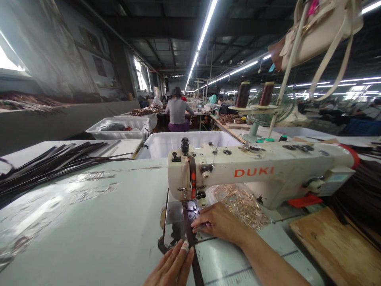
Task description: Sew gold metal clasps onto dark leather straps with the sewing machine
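Observation:
A narrow dark brown strap (197,270) runs from the front edge up under the presser foot of the sewing machine (220,169). My left hand (172,265) lies with its fingers stretched out beside the strap, fingertips touching its left edge; one finger has white tape round it. My right hand (218,222) rests on the bed right of the needle, fingertips curled together at the strap's right edge. A small thin object shows between these fingers, too small to name. The needle area is lit, but the needle itself is hard to make out.
Behind the machine's needle end lies a clear bag of gold-coloured metal hardware (241,204). Dark strips (53,163) lie at left, a wooden board (339,238) at right. Beyond stand a white bin (190,141), thread cones (243,95) and a seated person (178,111); a beige bag (318,35) hangs above.

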{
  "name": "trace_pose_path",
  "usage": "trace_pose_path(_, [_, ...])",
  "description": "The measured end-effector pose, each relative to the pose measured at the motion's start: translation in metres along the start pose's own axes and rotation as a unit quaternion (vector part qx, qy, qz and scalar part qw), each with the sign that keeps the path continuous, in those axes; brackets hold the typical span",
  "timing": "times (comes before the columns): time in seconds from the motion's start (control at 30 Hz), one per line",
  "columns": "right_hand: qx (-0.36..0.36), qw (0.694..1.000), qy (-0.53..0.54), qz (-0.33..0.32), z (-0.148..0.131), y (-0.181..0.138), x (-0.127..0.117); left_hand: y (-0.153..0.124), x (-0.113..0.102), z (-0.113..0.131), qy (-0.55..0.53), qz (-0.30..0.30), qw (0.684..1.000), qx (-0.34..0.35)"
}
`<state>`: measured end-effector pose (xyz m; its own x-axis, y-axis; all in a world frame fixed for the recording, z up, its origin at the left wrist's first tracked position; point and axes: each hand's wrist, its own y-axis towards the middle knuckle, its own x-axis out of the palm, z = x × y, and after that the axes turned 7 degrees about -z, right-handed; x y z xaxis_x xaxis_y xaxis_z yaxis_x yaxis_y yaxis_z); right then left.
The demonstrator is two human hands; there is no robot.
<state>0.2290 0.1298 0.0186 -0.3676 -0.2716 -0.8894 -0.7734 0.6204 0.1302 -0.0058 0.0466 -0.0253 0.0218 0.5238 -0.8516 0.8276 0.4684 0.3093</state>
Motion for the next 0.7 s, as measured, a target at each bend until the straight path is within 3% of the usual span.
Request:
trace_pose_path(0.23, [-0.005,1.0,0.017,0.007,0.002,0.0,0.004,0.006,-0.007,-0.002,-0.018,0.051,0.998,-0.015])
trace_pose_path(0.53, [0.006,1.0,0.03,-0.001,0.005,0.001,0.002,0.011,-0.021,-0.005,-0.034,0.018,0.999,0.0])
trace_pose_path(0.63, [0.016,1.0,0.007,-0.007,-0.005,0.003,0.004,0.012,-0.026,-0.006,-0.063,-0.007,0.998,0.006])
trace_pose_path(0.7, [0.032,0.998,-0.049,-0.01,-0.022,-0.001,-0.005,0.009,-0.028,0.0,-0.104,0.013,0.994,-0.021])
